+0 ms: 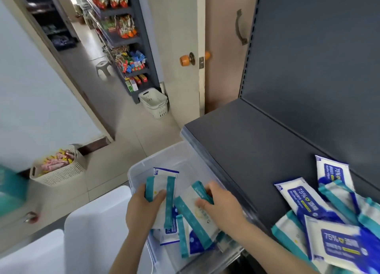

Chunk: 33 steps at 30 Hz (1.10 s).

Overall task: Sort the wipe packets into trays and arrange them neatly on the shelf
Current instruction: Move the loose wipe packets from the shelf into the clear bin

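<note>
Two hands: both of yours are low over the clear plastic tray (141, 167), each gripping one packet.
Left hand (144, 207): your fingers and thumb curl round the lower part of a white wipe packet with teal side strips (161, 183), which you hold nearly upright above the tray.
Right hand (223, 207): your thumb and fingers pinch the top end of a second teal-edged white packet (193, 214). It is tilted, with its lower end down among the others.
Tray contents: several more packets in the tray (186, 241) lie overlapping under your hands, some teal-edged and some blue-printed.
Shelf: the dark grey metal shelf (246, 160) runs just beside the tray on your right.
Heap: a loose pile of white-and-blue "75%" packets (333, 238), mixed with teal-edged ones, lies on the shelf's right end, well apart from your hands.
Left side: two white plastic bins (96, 222) stand near your left arm.
Floor: a beige slotted basket of pink snack packs (59, 171) sits by the wall, and a white empty-looking basket (154, 103) stands beside a snack rack (131, 62).
</note>
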Motion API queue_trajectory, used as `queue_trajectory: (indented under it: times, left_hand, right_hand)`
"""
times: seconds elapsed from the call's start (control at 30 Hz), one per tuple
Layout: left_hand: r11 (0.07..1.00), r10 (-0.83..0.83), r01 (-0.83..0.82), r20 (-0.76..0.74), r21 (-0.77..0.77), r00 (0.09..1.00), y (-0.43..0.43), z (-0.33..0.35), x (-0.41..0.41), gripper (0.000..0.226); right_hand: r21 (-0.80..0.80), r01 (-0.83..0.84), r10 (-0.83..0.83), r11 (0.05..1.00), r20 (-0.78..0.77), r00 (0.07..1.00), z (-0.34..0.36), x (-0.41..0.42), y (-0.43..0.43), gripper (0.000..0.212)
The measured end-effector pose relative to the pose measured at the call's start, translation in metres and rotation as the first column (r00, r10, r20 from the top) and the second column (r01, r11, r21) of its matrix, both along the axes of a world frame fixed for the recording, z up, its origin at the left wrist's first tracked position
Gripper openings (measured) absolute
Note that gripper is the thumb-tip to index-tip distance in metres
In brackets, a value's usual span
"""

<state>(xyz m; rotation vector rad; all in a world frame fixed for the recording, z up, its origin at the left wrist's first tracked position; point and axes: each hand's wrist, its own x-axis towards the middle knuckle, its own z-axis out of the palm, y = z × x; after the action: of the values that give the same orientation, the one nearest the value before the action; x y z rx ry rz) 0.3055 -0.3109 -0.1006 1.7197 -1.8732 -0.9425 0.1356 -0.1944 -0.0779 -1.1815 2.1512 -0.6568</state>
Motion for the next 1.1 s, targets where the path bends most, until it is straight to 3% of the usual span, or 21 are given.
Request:
queue_trajectory:
  times: [0.1, 0.2, 0.27, 0.43, 0.6, 0.7, 0.8, 0.93, 1.1]
  left_hand:
    - [0.999, -0.023, 0.020, 0.068, 0.044, 0.997, -0.015, -0.014, 0.006, 0.023]
    - [0.989, -0.126, 0.096, 0.294, 0.113, 0.947, -0.027, -0.031, 0.011, 0.042]
    - [0.984, -0.150, 0.106, 0.339, 0.145, 0.929, -0.032, -0.039, 0.010, 0.049]
    - [0.956, -0.293, 0.271, 0.296, 0.112, 0.909, -0.018, -0.035, -0.009, 0.015]
    - [0.851, -0.510, 0.522, 0.144, -0.064, 0.848, 0.014, -0.010, -0.065, 0.019]
    - [0.737, -0.659, 0.654, 0.031, -0.173, 0.751, 0.040, 0.011, -0.108, 0.018]
    - [0.583, -0.800, 0.768, -0.021, -0.267, 0.600, 0.068, 0.024, -0.153, 0.020]
    - [0.332, -0.928, 0.885, 0.056, -0.325, 0.369, 0.107, 0.033, -0.209, 0.022]
    - [0.010, -0.955, 0.973, 0.286, -0.231, 0.078, 0.140, 0.035, -0.263, 0.032]
  right_hand:
    - [0.077, -0.077, 0.078, 0.994, -0.005, 0.997, -0.017, 0.008, -0.014, 0.027]
    - [0.183, -0.183, 0.205, 0.966, -0.113, 0.972, -0.028, 0.008, -0.017, 0.042]
    - [0.164, -0.173, 0.192, 0.971, -0.111, 0.975, -0.033, 0.006, -0.013, 0.044]
    - [0.007, -0.075, 0.076, 0.997, -0.099, 0.992, -0.028, 0.003, 0.007, 0.029]
    - [-0.188, 0.124, -0.147, 0.974, -0.112, 0.983, 0.004, -0.022, 0.064, 0.027]
    - [-0.226, 0.332, -0.362, 0.916, -0.105, 0.926, 0.023, -0.053, 0.114, 0.025]
    - [-0.138, 0.427, -0.449, 0.893, -0.239, 0.861, 0.034, -0.089, 0.160, 0.036]
    - [0.117, 0.329, -0.241, 0.937, -0.467, 0.851, 0.030, -0.115, 0.194, 0.045]
    - [0.198, 0.315, -0.151, 0.928, -0.574, 0.805, 0.031, -0.109, 0.200, 0.029]
